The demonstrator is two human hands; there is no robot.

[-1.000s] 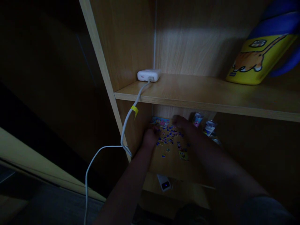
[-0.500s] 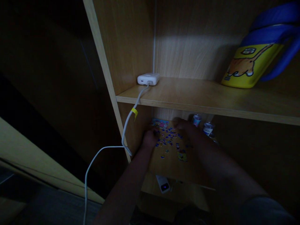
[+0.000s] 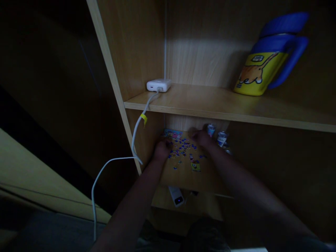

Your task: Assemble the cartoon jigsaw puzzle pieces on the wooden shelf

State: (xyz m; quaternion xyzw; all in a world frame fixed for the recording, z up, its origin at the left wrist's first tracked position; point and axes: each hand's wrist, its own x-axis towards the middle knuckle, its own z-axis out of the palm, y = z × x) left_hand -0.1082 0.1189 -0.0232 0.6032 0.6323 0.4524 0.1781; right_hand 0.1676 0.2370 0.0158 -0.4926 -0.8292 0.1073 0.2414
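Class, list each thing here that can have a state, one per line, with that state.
Blue-and-yellow jug: standing, lid on.
White cable: plugged into white box, hanging over shelf edge.
White device: display lit.
Puzzle pieces: loose, scattered.
Yellow puzzle section: apparently joined.
Left hand: fingers curled; grip too dark to tell.
Right hand: near the pieces; grip too dark to tell.

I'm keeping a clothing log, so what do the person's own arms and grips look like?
The left grip and right grip are bare hands; I see no gloves. The left forearm and right forearm are uncovered, with no watch or band visible. A dark greyish fabric sleeve shows beyond the right forearm, near the lower right corner. It's too dim to tell about rings.
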